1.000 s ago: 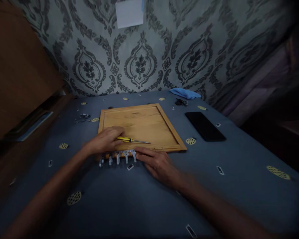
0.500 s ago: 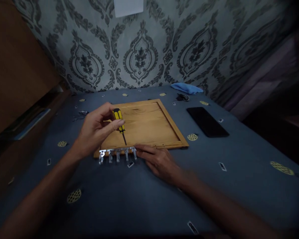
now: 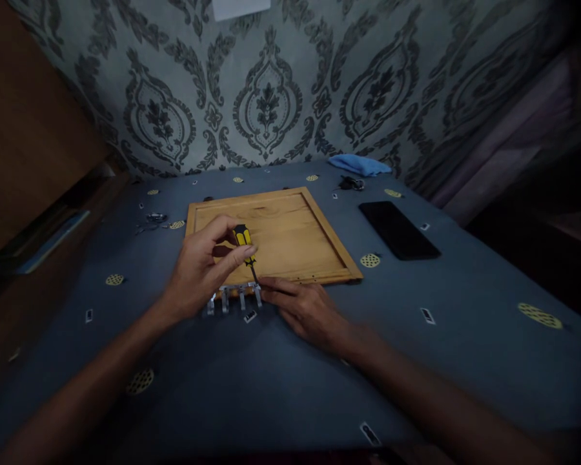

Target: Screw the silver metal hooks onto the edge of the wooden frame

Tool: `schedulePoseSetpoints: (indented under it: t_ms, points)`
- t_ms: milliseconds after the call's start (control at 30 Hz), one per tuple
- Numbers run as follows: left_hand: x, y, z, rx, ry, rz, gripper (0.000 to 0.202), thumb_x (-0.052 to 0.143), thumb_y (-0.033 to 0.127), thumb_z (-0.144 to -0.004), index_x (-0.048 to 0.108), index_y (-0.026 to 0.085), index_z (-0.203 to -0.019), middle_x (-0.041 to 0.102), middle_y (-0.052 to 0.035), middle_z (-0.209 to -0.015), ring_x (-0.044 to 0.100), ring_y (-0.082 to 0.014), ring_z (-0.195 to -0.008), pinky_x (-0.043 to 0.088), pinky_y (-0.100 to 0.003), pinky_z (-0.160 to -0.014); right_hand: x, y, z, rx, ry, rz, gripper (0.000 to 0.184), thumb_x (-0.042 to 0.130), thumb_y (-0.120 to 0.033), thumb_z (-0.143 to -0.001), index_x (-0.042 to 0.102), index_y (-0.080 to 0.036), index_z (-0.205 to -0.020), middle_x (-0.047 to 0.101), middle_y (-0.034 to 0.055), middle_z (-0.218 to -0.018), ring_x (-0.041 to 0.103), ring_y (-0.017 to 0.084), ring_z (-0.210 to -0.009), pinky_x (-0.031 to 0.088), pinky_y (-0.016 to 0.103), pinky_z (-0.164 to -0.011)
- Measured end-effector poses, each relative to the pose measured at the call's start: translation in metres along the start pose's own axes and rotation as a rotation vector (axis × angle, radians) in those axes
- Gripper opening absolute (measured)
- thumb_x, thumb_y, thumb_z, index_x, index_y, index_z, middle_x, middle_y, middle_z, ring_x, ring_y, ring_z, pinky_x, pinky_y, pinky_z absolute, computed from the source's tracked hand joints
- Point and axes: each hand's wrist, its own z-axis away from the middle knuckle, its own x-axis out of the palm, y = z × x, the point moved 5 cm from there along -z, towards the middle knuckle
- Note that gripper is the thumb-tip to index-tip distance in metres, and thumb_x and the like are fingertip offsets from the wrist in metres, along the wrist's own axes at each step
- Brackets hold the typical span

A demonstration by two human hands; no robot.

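Screwdriver [image 3: 244, 244] steeply tilted, tip down, left hand [image 3: 196, 266] pinching it, right hand's [image 3: 314, 312] grip unclear

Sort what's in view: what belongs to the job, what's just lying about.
Part of the job, it seems:
screwdriver in the left hand
hooks at the right hand
board

Lying about, it seems:
black slab
cloth
dark clump
metal bits

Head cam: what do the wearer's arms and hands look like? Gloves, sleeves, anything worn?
Left hand and right hand: no gloves. Left forearm and right forearm: bare, no sleeves, watch, cables or markings visible. Dim image hides finer detail.
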Motion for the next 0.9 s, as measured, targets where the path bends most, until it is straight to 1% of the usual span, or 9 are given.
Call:
schedulePoseSetpoints:
  t_ms: [133, 333, 467, 533, 633, 700, 800, 900]
  points:
    - [0.0024, 0.0005, 0.0, 0.021, -0.008, -0.023, 0.011, 0.07, 0.027, -0.089, 0.063, 0.018, -0.092, 0.06, 0.0004, -0.082, 0.061, -0.0121, -0.075, 0.056, -0.02, -0.064, 0.0008, 0.0011, 0.0005, 0.019, -0.006, -0.013, 0.042, 0.055, -0.005, -0.09, 0.072, -0.023, -0.125, 0.071, 0.0083, -0.134, 0.077, 0.02, -0.099, 0.063, 0.033, -0.083]
    - [0.0021, 0.0017, -0.0005, 0.035, -0.018, -0.056, 0.012, 0.069, 0.028, -0.09, 0.063, 0.019, -0.094, 0.061, 0.0004, -0.084, 0.062, -0.0125, -0.075, 0.057, -0.021, -0.065, 0.0019, 0.0018, 0.0009, 0.005, -0.006, -0.03, 0.042, 0.057, -0.005, -0.09, 0.071, -0.021, -0.126, 0.071, 0.01, -0.134, 0.077, 0.023, -0.102, 0.063, 0.036, -0.084]
    - [0.0028, 0.0049, -0.0003, 0.046, -0.057, -0.119, 0.011, 0.065, 0.029, -0.092, 0.062, 0.019, -0.095, 0.064, -0.0011, -0.086, 0.065, -0.0139, -0.077, 0.059, -0.022, -0.067, 0.0034, 0.0027, 0.001, 0.024, -0.041, -0.016, 0.047, 0.053, -0.004, -0.089, 0.07, -0.023, -0.129, 0.07, 0.0079, -0.136, 0.076, 0.022, -0.103, 0.063, 0.036, -0.084]
    - [0.0028, 0.007, 0.0003, 0.058, -0.068, -0.171, 0.013, 0.062, 0.028, -0.093, 0.062, 0.019, -0.102, 0.066, -0.0028, -0.092, 0.067, -0.0152, -0.081, 0.059, -0.024, -0.071, 0.0037, 0.0029, 0.0009, 0.031, -0.052, -0.011, 0.049, 0.052, -0.004, -0.089, 0.069, -0.024, -0.13, 0.07, 0.0076, -0.137, 0.076, 0.022, -0.103, 0.063, 0.035, -0.083]
    - [0.0027, 0.0093, 0.0019, 0.085, -0.071, -0.231, 0.026, 0.058, 0.024, -0.095, 0.059, 0.019, -0.12, 0.068, -0.0054, -0.103, 0.069, -0.0164, -0.089, 0.059, -0.026, -0.078, 0.0026, 0.002, 0.0004, 0.018, -0.039, -0.012, 0.047, 0.052, -0.005, -0.089, 0.07, -0.022, -0.128, 0.07, 0.0086, -0.136, 0.077, 0.023, -0.102, 0.063, 0.036, -0.081]
    - [0.0031, 0.0096, 0.0027, 0.111, -0.074, -0.244, 0.031, 0.056, 0.023, -0.096, 0.056, 0.02, -0.127, 0.068, -0.0061, -0.107, 0.068, -0.0161, -0.09, 0.059, -0.026, -0.08, 0.0016, 0.0016, 0.0, 0.012, -0.025, -0.011, 0.046, 0.052, -0.005, -0.09, 0.071, -0.022, -0.127, 0.071, 0.0084, -0.134, 0.077, 0.023, -0.102, 0.063, 0.036, -0.082]
    - [0.0028, 0.0065, 0.0029, 0.128, -0.059, -0.262, 0.031, 0.06, 0.027, -0.096, 0.059, 0.021, -0.126, 0.069, -0.0059, -0.11, 0.068, -0.0157, -0.089, 0.058, -0.025, -0.077, 0.0012, 0.0013, -0.0001, 0.011, -0.016, -0.012, 0.047, 0.053, -0.004, -0.089, 0.07, -0.024, -0.128, 0.071, 0.0076, -0.134, 0.076, 0.022, -0.103, 0.062, 0.033, -0.085]
    - [0.0014, 0.0037, 0.0021, 0.156, -0.021, -0.303, 0.03, 0.067, 0.03, -0.094, 0.063, 0.021, -0.122, 0.07, -0.0062, -0.114, 0.068, -0.0166, -0.092, 0.057, -0.023, -0.074, 0.0013, 0.0011, 0.0004, 0.006, -0.006, -0.013, 0.048, 0.054, -0.003, -0.087, 0.07, -0.024, -0.128, 0.071, 0.0079, -0.134, 0.076, 0.021, -0.104, 0.062, 0.033, -0.086]
